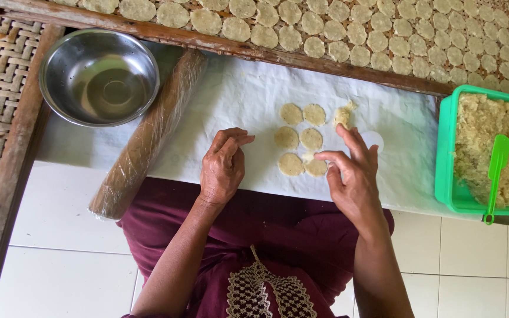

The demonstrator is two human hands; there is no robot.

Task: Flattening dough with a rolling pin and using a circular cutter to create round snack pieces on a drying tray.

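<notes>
Six flattened discs (301, 140) lie on the sheet (237, 94), the dough lump (342, 115) at their two o'clock. Nothing is gripped: left hand (223, 165) loosely curled, right hand (351, 171) open. A disc could be smeared by the nearby right fingertips.
</notes>
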